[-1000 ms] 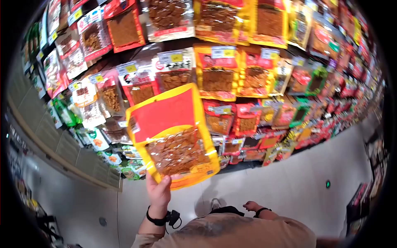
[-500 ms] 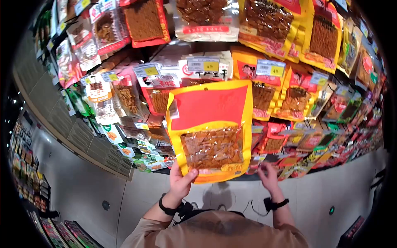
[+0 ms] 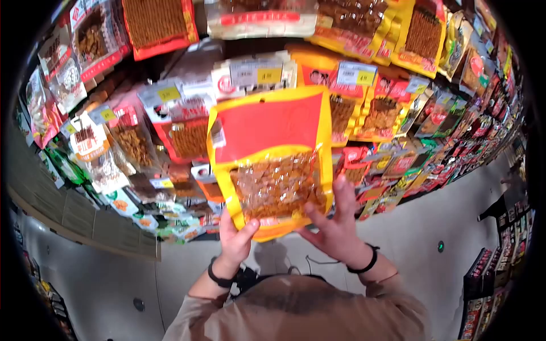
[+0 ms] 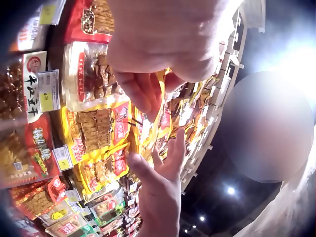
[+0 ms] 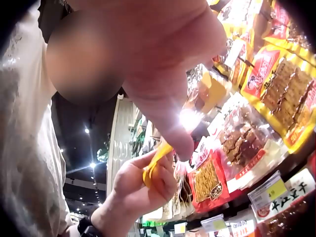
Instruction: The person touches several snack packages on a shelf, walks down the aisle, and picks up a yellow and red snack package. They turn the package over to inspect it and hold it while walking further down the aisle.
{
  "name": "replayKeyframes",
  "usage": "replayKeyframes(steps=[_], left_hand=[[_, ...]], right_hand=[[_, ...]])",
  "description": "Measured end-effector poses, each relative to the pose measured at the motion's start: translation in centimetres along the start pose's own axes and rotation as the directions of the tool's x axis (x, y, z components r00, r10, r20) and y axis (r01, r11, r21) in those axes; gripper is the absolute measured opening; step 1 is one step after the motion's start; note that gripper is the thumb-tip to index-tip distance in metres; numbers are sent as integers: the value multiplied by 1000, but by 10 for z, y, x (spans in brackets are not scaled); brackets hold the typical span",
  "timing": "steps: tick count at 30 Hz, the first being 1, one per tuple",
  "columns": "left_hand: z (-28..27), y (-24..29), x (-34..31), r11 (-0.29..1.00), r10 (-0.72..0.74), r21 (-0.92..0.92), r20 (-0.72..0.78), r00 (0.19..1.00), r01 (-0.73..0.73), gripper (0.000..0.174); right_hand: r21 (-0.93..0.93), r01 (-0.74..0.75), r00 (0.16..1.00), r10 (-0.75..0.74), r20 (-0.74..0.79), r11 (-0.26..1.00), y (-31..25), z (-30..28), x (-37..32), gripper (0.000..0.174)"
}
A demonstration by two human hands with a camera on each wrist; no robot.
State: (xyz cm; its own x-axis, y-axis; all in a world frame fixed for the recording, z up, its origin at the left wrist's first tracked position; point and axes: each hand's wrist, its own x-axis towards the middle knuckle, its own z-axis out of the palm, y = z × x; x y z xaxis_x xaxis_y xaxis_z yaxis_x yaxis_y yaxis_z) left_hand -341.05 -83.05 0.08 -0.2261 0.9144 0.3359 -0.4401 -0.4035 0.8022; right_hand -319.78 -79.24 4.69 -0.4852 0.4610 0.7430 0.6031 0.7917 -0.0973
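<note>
A yellow and red packet [image 3: 270,128] with a clear window showing brown food is held up in front of the shelves, tilted slightly. My left hand [image 3: 236,236] pinches its lower left corner, thumb on the near face. At its lower right edge is my right hand [image 3: 338,233], fingers spread, the fingertips at or close to the packet; whether they touch is unclear. The right wrist view shows the left hand [image 5: 143,185] gripping the yellow edge [image 5: 157,163]. In the left wrist view the right hand [image 4: 165,182] has its fingers extended beside the packet.
Rows of hanging snack packets [image 3: 185,136] with price tags [image 3: 355,74] curve across the front. Grey floor [image 3: 409,244] lies below, with a dark-framed shelf of goods [image 3: 483,273] at the right and more goods at the lower left.
My right hand has risen from beside the body to the packet's lower right edge, its fingers spreading. The left hand still holds the packet, which moved right, then back slightly left and up.
</note>
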Motion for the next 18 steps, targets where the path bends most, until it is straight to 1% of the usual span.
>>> replayKeyframes(steps=[1,3,5,7,9,11,12,13,15,18], left_hand=[[4,4,2,999,34,-10,12,999,-34,58],[7,13,2,998,33,-63,23,999,-31,56],[2,14,-3,998,46,-49,41,998,-44,56],[-1,17,-9,998,52,-31,46,998,-50,55],[-2,22,-13,997,68,28,85,994,-71,54],[-6,25,-18,996,78,32,98,992,-82,54],[-7,27,-19,994,101,34,132,986,-106,54],[-7,29,-19,991,122,37,167,978,-130,55],[-7,31,-19,991,117,40,162,980,-125,56],[-9,32,-20,989,124,44,238,963,-138,58]], right_hand=[[-43,-30,999,29,-14,999,-4,6,2,68],[-77,34,998,-38,-55,996,-4,23,3,70],[-79,44,996,-49,-68,996,-11,28,4,72],[-8,-2,995,2,-99,1000,-14,35,2,73],[-22,39,989,-42,-140,999,-11,38,0,72],[13,133,968,-127,-215,991,-10,41,-4,70],[38,159,954,-144,-264,986,-10,44,-4,67],[36,165,950,-149,-275,986,-10,45,-4,67],[23,190,940,-175,-294,982,-10,47,-6,66],[37,212,922,-187,-339,977,-8,47,-6,62]])
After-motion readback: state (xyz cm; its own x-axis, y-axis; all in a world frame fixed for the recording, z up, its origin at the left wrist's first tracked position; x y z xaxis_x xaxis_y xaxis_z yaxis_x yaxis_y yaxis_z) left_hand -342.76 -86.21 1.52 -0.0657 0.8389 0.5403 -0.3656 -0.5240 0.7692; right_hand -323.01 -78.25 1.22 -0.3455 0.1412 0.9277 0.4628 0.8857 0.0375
